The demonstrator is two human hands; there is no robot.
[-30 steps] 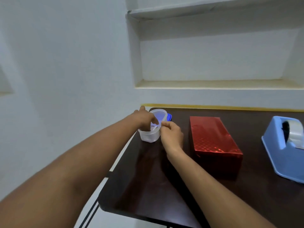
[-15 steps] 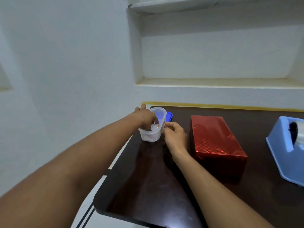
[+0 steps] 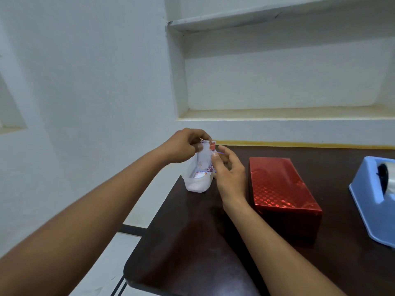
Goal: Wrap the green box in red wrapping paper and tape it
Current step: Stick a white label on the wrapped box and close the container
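Looking at what's on the dark table (image 3: pixel 192 253) rn, biggest first: the box (image 3: pixel 282 189) sits right of center, already fully covered in shiny red wrapping paper, no green showing from this angle, flat on the tabletop and nobody touching it. Far right edge there's a blue tape dispenser (image 3: pixel 372 201), partly cut off by the frame. Near the back left corner is a small clear plastic tub (image 3: pixel 197 182) w/ something white inside.

Left hand (image 3: pixel 183 146) is up above the tub, fingers curled and pinching the top of a small white printed card or tag (image 3: pixel 204 159), w/ a bit of red at its top corner. Can't read what's on it tbh. Right hand (image 3: pixel 228 174) is just beside the card, fingers loosely bent, thumb and fingertip at the card's right edge; looks like a light pinch but can't tell for sure.

Risks imo: card's lower end sits in the tub, so pulling it out at an angle could tip the tub off the nearby table edge. Also if tape seams on the box are weak, sticking a tag on w/ pressure could pop the paper.
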